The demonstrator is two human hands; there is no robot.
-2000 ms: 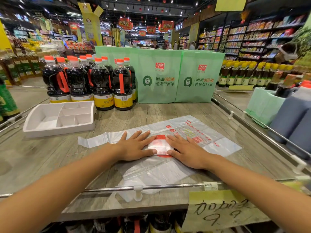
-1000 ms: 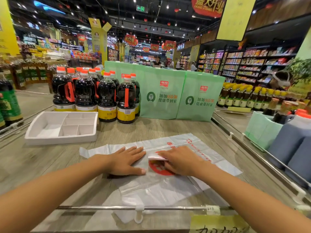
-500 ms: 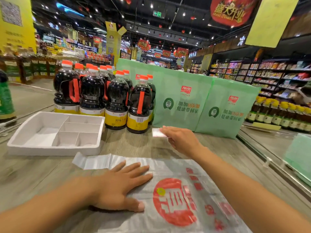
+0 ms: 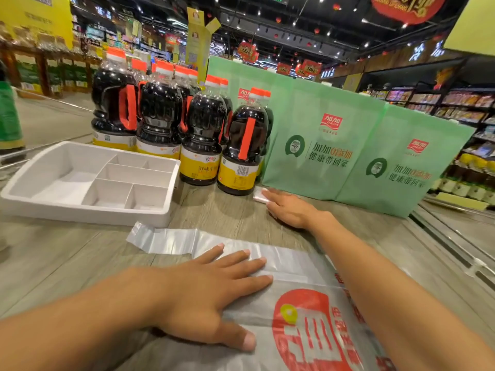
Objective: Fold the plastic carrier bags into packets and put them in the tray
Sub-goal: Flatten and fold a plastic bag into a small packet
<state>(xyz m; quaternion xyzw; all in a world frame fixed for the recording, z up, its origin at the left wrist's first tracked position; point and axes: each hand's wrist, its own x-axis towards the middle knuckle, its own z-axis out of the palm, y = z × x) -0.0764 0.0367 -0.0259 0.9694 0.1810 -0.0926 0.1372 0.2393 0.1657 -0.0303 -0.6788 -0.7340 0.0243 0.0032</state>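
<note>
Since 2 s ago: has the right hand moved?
Yes. The right hand has left the red logo on the carrier bag and gone forward to the foot of the green bags, beside the nearest bottle, resting on the folded packet.

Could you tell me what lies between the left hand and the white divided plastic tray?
In the head view, the translucent plastic carrier bag's handle strip and bare wooden tabletop lie there.

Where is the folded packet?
Head view, centre-right: folded packet on the tabletop, touched by the right hand, beside the nearest soy sauce bottle, outside the tray.
</note>
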